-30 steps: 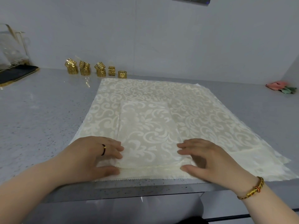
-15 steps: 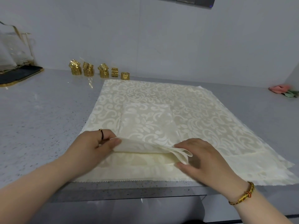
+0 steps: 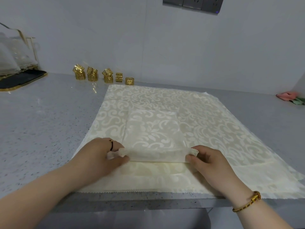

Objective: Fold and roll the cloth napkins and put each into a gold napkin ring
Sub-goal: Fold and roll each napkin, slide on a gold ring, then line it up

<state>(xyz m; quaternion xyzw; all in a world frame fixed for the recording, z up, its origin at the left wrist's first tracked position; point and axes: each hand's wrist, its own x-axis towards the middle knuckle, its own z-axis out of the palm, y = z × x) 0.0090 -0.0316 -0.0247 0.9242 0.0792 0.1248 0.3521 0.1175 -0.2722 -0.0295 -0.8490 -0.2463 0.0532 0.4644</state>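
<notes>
A folded cream damask napkin (image 3: 153,129) lies on top of a stack of flat cream napkins (image 3: 214,123). Its near end is turned over into a short roll (image 3: 156,154). My left hand (image 3: 100,154) pinches the roll's left end between thumb and fingers. My right hand (image 3: 208,160) pinches the right end the same way. Several gold napkin rings (image 3: 105,76) stand in a row by the wall, beyond the stack's far left corner, some stacked in twos.
The grey speckled counter (image 3: 41,129) ends at a front edge just below my wrists. A black tray with a gold rim (image 3: 21,79) and glassware sits far left. A pink and green cloth (image 3: 292,97) lies far right. A wall socket panel (image 3: 193,3) is overhead.
Both hands went from pressing flat on the napkin's near edge to lifting it and rolling it away from me; a short roll has formed between my hands.
</notes>
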